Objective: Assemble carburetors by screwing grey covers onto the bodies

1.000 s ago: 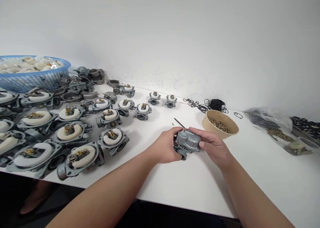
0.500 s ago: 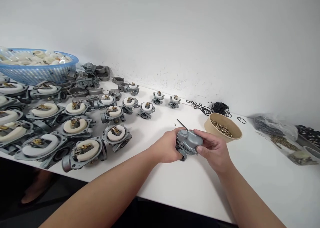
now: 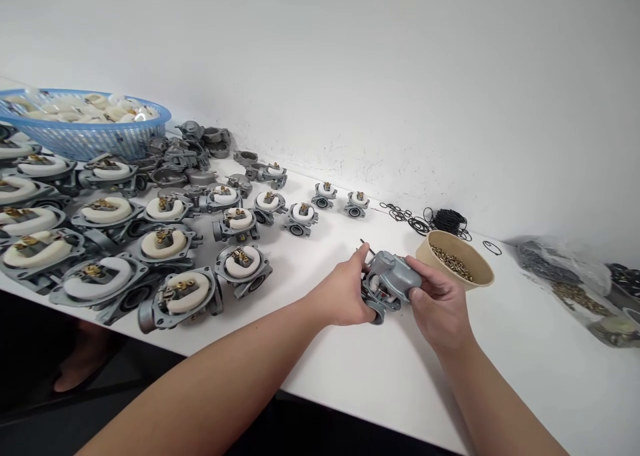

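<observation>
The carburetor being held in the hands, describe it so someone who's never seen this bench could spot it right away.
On the white table, just left of the tan paper bowl of brass bits, the left hand and right hand grip one grey carburetor. Unlike the rows at left showing white floats, it wears a grey metal cover and is lifted off the table.

Blue basket [image 3: 95, 139], grey carburetor [image 3: 393, 276], probably tan bowl [image 3: 453, 273].

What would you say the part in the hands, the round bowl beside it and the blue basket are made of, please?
The part looks like cast metal: dull matte grey with moulded edges. The bowl seems to be paper or card: flat tan wall, thin rim. The basket looks like moulded plastic: bright blue, slatted, slightly translucent wall.
</observation>
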`<state>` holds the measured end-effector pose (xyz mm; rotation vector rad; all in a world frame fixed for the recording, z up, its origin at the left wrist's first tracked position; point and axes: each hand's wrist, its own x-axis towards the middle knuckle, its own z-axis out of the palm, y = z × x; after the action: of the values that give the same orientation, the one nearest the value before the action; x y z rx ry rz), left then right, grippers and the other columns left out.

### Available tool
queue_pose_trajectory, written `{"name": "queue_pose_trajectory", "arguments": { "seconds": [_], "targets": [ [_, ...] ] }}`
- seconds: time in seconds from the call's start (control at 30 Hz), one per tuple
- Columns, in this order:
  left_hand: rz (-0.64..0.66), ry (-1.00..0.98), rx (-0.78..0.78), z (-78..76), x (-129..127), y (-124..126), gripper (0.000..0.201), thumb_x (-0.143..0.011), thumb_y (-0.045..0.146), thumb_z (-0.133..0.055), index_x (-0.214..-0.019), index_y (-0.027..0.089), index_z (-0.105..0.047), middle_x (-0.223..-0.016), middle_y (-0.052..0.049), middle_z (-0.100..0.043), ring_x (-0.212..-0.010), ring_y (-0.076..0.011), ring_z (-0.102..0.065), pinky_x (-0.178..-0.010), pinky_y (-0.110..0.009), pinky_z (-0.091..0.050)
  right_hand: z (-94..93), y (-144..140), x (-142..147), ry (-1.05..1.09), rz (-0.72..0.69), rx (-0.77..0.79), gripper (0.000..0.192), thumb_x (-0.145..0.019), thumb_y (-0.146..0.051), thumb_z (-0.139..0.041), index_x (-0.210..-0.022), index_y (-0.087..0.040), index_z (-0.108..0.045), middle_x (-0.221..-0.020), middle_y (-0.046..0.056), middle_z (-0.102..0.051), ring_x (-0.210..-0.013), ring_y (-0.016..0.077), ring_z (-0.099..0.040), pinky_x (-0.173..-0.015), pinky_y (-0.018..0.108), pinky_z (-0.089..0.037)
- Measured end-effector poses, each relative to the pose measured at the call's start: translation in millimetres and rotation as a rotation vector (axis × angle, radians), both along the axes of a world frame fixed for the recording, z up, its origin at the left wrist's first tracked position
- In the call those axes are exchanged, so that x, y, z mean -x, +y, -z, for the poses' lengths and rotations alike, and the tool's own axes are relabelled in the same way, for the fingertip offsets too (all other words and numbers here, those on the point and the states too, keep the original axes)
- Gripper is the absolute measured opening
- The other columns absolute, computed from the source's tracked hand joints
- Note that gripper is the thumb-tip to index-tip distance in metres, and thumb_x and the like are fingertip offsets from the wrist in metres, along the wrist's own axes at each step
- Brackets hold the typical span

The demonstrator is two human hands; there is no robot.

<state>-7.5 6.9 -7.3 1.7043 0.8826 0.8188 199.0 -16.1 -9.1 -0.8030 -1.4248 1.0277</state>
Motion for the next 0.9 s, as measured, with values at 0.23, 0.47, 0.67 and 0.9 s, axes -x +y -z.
{"name": "queue_pose_trajectory", "arguments": {
  "seconds": [0.23, 0.47, 0.67, 0.9],
  "targets": [
    [0.018, 0.012, -0.058, -0.1, -0.2, 0.7, 0.123, -0.054, 0.026, -0.079, -0.156, 0.016, -0.011, -0.132, -0.016, -0.059, -0.087, -0.0266, -0.068, -0.066, -0.031, -0.055, -9.2, 0.2, 7.7, 0.113, -0.003, 0.074, 0.036, -0.079, -0.039, -0.078, -0.113, -0.033, -0.072, -0.104, 0.004, -0.074, -0.083, 0.0233, -0.070, -0.076, 0.044, -0.058],
    [0.056, 0.033, -0.041, -5.6, 2.1, -0.3, 0.124, -0.054, 0.028, -0.077, -0.156, 0.015, -0.008, -0.132, -0.014, -0.060, -0.093, -0.0273, -0.069, -0.059, -0.027, -0.054, -10.0, 1.2, 7.6, 0.187, 0.062, 0.178, 0.039, -0.073, -0.045, -0.081, -0.108, -0.031, -0.074, -0.102, 0.003, -0.074, -0.087, 0.0244, -0.071, -0.071, 0.038, -0.059],
    [0.047, 0.061, -0.066, -7.7, 1.8, -0.3, 0.120, -0.053, 0.029, -0.076, -0.154, 0.014, -0.014, -0.128, -0.014, -0.062, -0.095, -0.0286, -0.068, -0.056, -0.027, -0.054, -10.4, -0.2, 8.5, 0.172, 0.049, 0.189, 0.041, -0.071, -0.044, -0.082, -0.108, -0.029, -0.074, -0.099, 0.003, -0.075, -0.087, 0.0246, -0.072, -0.069, 0.037, -0.060],
    [0.054, 0.098, -0.058, -4.9, 1.8, 0.8, 0.126, -0.052, 0.032, -0.078, -0.155, 0.016, -0.009, -0.130, -0.015, -0.060, -0.095, -0.0292, -0.068, -0.050, -0.025, -0.051, -11.1, 1.0, 4.3, 0.183, 0.063, 0.176, 0.044, -0.068, -0.045, -0.083, -0.109, -0.028, -0.074, -0.094, 0.004, -0.076, -0.089, 0.0268, -0.072, -0.071, 0.036, -0.061]
  ]
}}
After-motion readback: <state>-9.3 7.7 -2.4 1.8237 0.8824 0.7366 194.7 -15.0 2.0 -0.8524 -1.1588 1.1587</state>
